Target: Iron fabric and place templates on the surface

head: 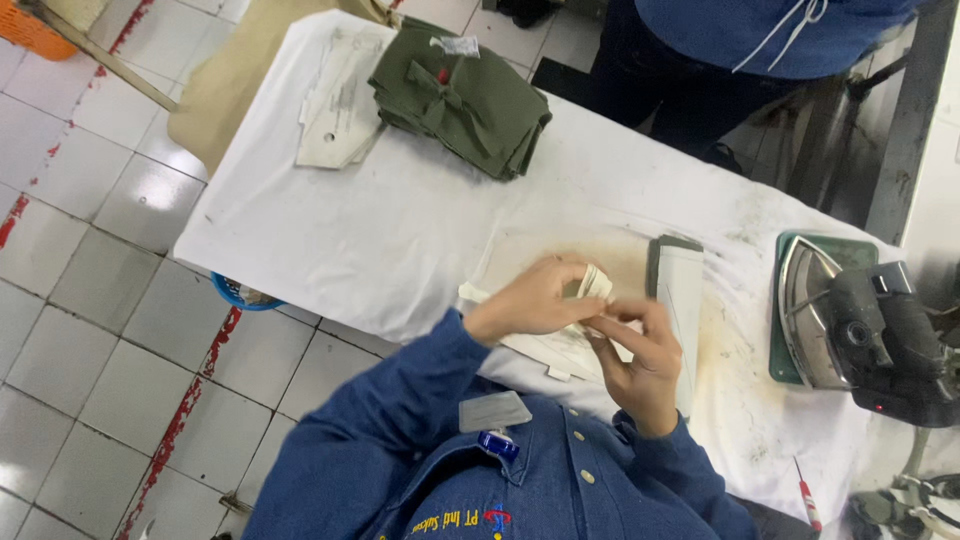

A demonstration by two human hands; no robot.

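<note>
My left hand (528, 298) and my right hand (640, 355) meet over a white padded table (400, 220), both pinching a small folded cream fabric piece (596, 283) between the fingers. A flat cream template (545, 350) lies under the hands. Just right of my hands lies a narrow pale strip with an olive edge (680, 290). Blue sleeves cover both of my arms.
A stack of olive green fabric pieces (465, 95) and pale paper patterns (340, 100) sit at the table's far left end. An iron (860, 325) rests on a green pad at the right. A person in blue (730, 50) stands across the table. A red-handled tool (806, 498) lies near the front edge.
</note>
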